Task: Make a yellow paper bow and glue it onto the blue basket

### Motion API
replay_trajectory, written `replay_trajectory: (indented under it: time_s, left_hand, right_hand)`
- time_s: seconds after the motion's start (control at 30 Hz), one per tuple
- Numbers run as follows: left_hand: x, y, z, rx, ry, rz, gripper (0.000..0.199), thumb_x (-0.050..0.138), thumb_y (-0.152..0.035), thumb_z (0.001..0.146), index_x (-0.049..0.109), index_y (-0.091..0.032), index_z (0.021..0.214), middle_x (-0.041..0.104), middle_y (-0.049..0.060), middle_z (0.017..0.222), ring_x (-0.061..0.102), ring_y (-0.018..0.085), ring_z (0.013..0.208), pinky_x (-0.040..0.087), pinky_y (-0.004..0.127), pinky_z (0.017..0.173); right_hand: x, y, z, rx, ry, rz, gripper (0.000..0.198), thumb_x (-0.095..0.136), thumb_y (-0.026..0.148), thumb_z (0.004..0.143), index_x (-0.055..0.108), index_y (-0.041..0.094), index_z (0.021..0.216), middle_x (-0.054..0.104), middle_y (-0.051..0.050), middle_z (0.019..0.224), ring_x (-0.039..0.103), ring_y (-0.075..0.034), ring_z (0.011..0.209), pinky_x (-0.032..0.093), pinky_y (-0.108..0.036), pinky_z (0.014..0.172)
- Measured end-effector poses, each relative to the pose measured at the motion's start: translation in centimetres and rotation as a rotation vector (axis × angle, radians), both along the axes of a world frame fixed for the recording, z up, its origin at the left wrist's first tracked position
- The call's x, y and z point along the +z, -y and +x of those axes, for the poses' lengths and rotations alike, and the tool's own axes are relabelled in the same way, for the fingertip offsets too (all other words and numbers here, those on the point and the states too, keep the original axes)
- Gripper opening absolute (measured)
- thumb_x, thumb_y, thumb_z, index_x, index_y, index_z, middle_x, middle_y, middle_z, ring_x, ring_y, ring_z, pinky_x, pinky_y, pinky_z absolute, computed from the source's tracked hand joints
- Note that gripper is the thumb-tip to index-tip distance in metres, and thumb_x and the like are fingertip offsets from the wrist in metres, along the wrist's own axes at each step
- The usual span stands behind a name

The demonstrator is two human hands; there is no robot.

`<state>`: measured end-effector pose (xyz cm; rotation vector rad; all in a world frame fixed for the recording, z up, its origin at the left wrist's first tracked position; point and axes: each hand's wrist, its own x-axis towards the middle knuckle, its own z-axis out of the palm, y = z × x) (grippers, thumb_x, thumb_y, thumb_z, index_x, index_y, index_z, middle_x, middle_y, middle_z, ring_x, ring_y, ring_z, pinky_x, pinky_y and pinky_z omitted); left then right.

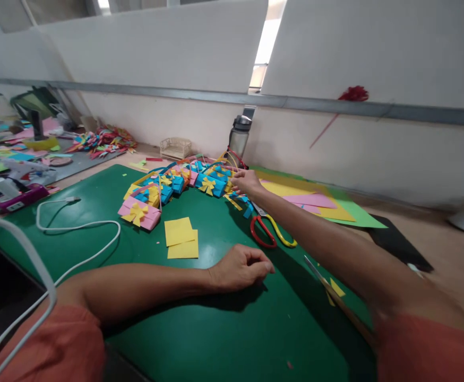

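Note:
My left hand (pixel 242 269) rests on the green table mat (pixel 232 323), its fingers loosely curled with nothing visible in them. My right hand (pixel 248 183) reaches forward to the right end of a row of small folded-paper handbags. Its fingers are bent together among the bags' paper strips; what they pinch is too small to make out. Nearest it is a blue bag (pixel 205 185) with a yellow bow. A pink bag (pixel 146 216) with a yellow bow lies at the row's left end. Between the hands are scissors (pixel 271 233) with red and yellow handles. Two yellow paper squares (pixel 182 241) overlap left of them.
Behind the bags stands a water bottle (pixel 239 135). Coloured paper sheets (pixel 331 204) lie at the right. A thin blade-like tool (pixel 335 297) lies under my right forearm. A white cable (pixel 96 223) crosses the left. A pile of paper pieces (pixel 106 140) sits beyond.

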<state>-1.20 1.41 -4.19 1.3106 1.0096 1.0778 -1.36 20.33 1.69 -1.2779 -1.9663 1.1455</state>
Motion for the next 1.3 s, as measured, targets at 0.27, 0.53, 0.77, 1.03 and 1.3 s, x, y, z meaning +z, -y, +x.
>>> replay_trajectory:
  time_s: [0.27, 0.53, 0.77, 1.03, 1.3]
  left_hand:
    - [-0.5, 1.2, 0.0, 0.053, -0.281, 0.253, 0.045, 0.052, -0.032, 0.076, 0.023, -0.019, 0.044, 0.020, -0.009, 0.045, 0.019, 0.004, 0.046, 0.016, 0.022, 0.046]
    - [-1.8, 2.0, 0.1, 0.054, -0.431, 0.507, 0.021, 0.045, -0.019, 0.073, 0.032, -0.019, 0.056, 0.031, -0.008, 0.049, 0.026, 0.006, 0.048, 0.022, 0.020, 0.051]
    - [-1.5, 1.1, 0.8, -0.033, -0.615, 0.622, 0.014, 0.045, -0.012, 0.074, 0.056, -0.016, 0.082, 0.048, -0.005, 0.059, 0.040, 0.009, 0.054, 0.031, 0.021, 0.057]
    - [-0.9, -3.9, 4.8, -0.141, -0.710, 0.661, 0.014, 0.047, -0.010, 0.075, 0.060, -0.015, 0.076, 0.057, -0.001, 0.065, 0.048, 0.010, 0.058, 0.035, 0.021, 0.056]
    - [-1.9, -4.0, 6.4, -0.243, -0.693, 0.746, 0.011, 0.049, -0.010, 0.077, 0.059, -0.015, 0.078, 0.063, 0.002, 0.071, 0.053, 0.011, 0.062, 0.036, 0.021, 0.058]
  right_hand:
    - [-0.5, 6.3, 6.2, 0.091, 0.162, 0.063, 0.030, 0.056, 0.033, 0.090, 0.057, 0.015, 0.115, 0.061, -0.007, 0.110, 0.062, -0.018, 0.090, 0.054, -0.037, 0.076]
    - [-1.3, 15.8, 13.8, 0.167, 0.251, 0.287, 0.012, 0.057, 0.008, 0.080, 0.064, 0.014, 0.088, 0.062, 0.003, 0.066, 0.057, -0.009, 0.061, 0.043, -0.022, 0.060]
    - [1.5, 16.0, 18.4, 0.291, 0.583, 0.420, 0.010, 0.056, 0.011, 0.082, 0.066, 0.014, 0.081, 0.065, -0.002, 0.075, 0.057, -0.012, 0.069, 0.042, -0.025, 0.065]
    - [5.1, 4.7, 22.9, 0.111, 1.107, 0.427, 0.032, 0.056, 0.033, 0.090, 0.056, 0.017, 0.117, 0.059, -0.008, 0.118, 0.060, -0.020, 0.099, 0.052, -0.041, 0.082]
    - [4.9, -4.8, 25.1, -0.038, 1.272, 0.471, 0.030, 0.054, 0.034, 0.091, 0.057, 0.019, 0.117, 0.057, -0.009, 0.122, 0.059, -0.020, 0.101, 0.051, -0.041, 0.086]
